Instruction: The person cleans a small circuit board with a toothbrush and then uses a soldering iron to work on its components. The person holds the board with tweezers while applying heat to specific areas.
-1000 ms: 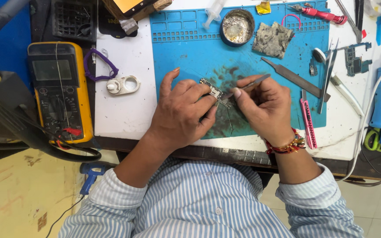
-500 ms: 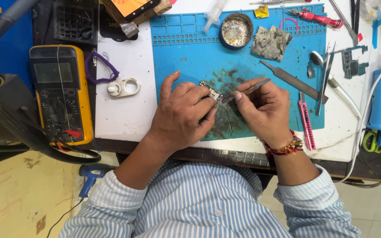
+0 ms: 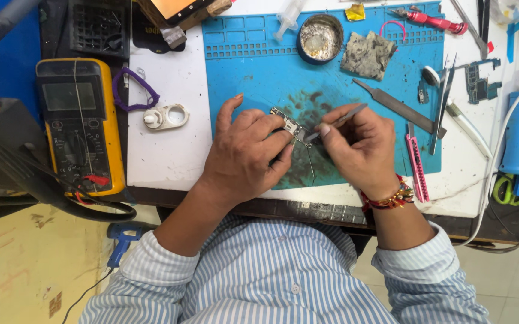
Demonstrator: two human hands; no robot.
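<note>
Two hands meet over the blue mat [image 3: 253,72], where the left hand [image 3: 244,150] pins the small circuit board [image 3: 288,125] flat while the right hand [image 3: 361,147] pinches the tweezers [image 3: 338,120], whose tip should touch lightly, with the board braced firmly.

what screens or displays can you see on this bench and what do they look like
Multimeter screen: far left of the bench, grey rectangle in a yellow and black case.
Phone screen: top edge, left of the blue mat, orange glowing panel, partly cut off.
</note>
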